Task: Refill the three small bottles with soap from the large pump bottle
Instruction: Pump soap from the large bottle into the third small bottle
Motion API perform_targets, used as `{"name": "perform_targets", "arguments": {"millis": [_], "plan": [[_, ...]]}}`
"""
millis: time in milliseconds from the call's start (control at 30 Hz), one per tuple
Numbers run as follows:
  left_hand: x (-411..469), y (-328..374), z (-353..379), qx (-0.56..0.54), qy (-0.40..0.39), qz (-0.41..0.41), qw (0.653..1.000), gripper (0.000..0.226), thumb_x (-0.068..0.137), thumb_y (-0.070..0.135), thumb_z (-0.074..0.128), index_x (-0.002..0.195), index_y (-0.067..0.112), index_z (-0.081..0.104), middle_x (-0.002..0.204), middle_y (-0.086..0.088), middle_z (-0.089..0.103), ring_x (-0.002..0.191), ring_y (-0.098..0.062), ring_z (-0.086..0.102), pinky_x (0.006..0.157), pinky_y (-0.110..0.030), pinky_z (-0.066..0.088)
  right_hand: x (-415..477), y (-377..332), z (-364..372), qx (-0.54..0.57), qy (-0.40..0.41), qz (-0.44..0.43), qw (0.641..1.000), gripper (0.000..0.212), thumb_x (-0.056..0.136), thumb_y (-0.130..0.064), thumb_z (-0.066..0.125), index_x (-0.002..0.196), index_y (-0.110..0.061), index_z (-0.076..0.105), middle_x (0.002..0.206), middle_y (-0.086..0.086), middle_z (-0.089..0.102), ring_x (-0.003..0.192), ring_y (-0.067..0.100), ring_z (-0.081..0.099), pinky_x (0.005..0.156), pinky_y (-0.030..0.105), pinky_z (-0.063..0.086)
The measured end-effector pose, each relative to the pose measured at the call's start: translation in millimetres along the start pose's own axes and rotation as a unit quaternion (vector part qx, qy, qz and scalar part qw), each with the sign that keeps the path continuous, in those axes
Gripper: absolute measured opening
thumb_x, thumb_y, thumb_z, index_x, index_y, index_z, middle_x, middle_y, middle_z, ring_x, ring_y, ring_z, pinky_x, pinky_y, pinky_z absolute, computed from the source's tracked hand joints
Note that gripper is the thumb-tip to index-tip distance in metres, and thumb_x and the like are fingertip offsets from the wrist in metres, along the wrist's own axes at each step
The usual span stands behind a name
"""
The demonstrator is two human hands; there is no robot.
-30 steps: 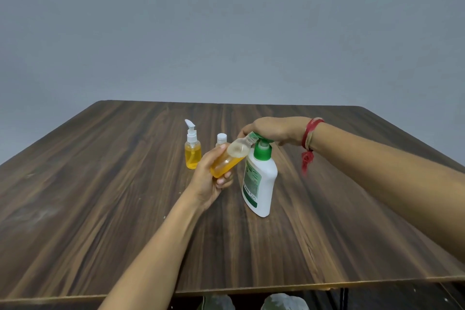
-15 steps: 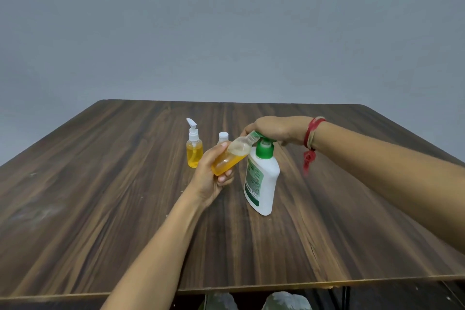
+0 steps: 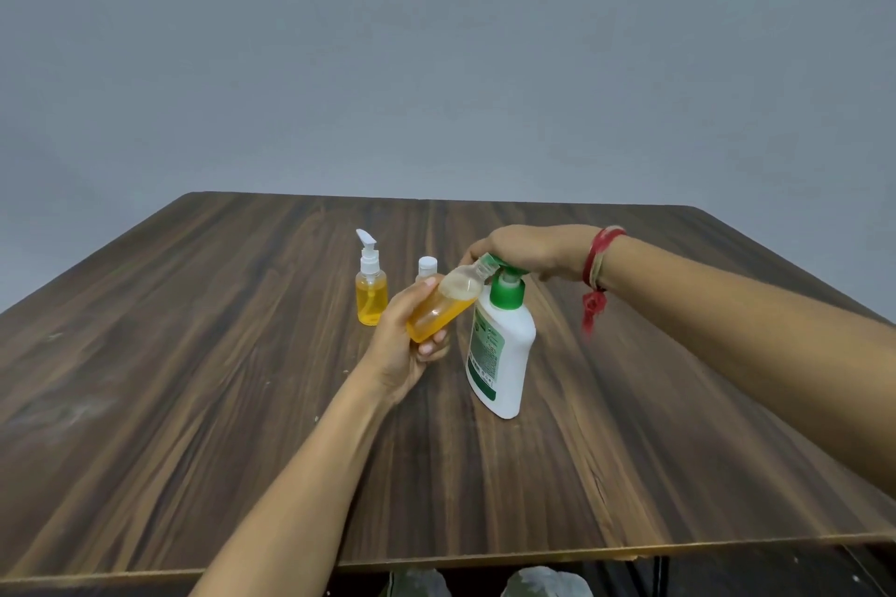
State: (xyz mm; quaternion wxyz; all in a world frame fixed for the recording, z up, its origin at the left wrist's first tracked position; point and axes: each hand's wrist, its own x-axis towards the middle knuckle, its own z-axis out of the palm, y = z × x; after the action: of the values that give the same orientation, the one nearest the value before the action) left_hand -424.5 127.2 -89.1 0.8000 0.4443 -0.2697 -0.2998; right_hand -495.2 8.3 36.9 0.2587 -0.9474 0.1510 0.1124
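plain grey wall behind, and a dark wood-grain table (image 3: 194, 402) is seen carrying everything. a small clear bottle (image 3: 443, 305), partly filled with orange soap, is held tilted in the left hand (image 3: 402, 349), fingers wrapped tight round its lower half, its open neck brought right up against the green nozzle of the large white pump bottle (image 3: 502, 354). the pump head is covered by the right hand (image 3: 528, 250), palm down, grip closed over it. further back, a small pump-top bottle (image 3: 371, 288) of orange soap is stood upright, and a white-capped small bottle (image 3: 427, 266) is mostly hidden behind the left hand. a red thread (image 3: 599, 276) is worn on the right wrist.
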Motion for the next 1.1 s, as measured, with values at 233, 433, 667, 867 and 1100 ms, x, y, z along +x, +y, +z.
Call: {"name": "perform_targets", "arguments": {"millis": [233,433,667,867,1100], "plan": [[-0.2,0.3,-0.3,-0.002,0.003,0.0,1.0,0.03,0.08,0.034,0.052,0.08,0.004,0.056,0.041,0.0,0.037,0.03,-0.004,0.029,0.033,-0.015,0.02,0.2,0.9,-0.8,-0.013,-0.009,0.001,1.0,0.037,0.097,-0.012,0.033,0.127,-0.013,0.055,0.12,0.013,0.055,0.087,0.016,0.05,0.06,0.022,0.034],[-0.4,1.4,0.0,0.003,0.009,-0.003,1.0,0.032,0.08,0.034,0.051,0.085,0.003,0.057,0.04,0.0,0.037,0.03,-0.004,0.029,0.033,-0.014,0.021,1.3,2.8,-0.8,-0.012,-0.021,0.003,1.0,0.031,0.096,-0.016,0.036,0.12,-0.017,0.057,0.112,0.009,0.054,0.085,0.016,0.052,0.074,0.021,0.044],[0.0,0.8,-1.6,0.006,-0.003,-0.005,1.0,0.03,0.082,0.034,0.05,0.082,0.005,0.058,0.04,0.0,0.038,0.03,-0.004,0.029,0.033,-0.014,0.021,1.7,2.8,1.3,-0.018,-0.015,0.002,1.0,0.034,0.096,-0.015,0.035,0.121,-0.018,0.057,0.116,0.008,0.051,0.1,0.023,0.046,0.083,0.038,0.034],[1.6,-0.5,-1.3,0.002,0.0,-0.003,1.0,0.03,0.081,0.034,0.051,0.082,0.005,0.056,0.04,0.0,0.036,0.029,-0.005,0.03,0.034,-0.013,0.022,2.1,3.5,0.2,0.0,0.0,-0.01,1.0,0.036,0.096,-0.012,0.034,0.124,-0.013,0.057,0.107,0.008,0.057,0.08,0.013,0.049,0.063,0.022,0.04],[0.3,0.1,0.3,-0.002,0.002,0.001,1.0,0.029,0.081,0.034,0.051,0.08,0.006,0.059,0.041,-0.001,0.037,0.03,-0.005,0.03,0.033,-0.015,0.024,1.6,4.0,0.5,-0.002,-0.001,-0.014,1.0,0.038,0.096,-0.009,0.032,0.125,-0.01,0.057,0.113,0.01,0.056,0.085,0.015,0.052,0.06,0.017,0.042]]}}
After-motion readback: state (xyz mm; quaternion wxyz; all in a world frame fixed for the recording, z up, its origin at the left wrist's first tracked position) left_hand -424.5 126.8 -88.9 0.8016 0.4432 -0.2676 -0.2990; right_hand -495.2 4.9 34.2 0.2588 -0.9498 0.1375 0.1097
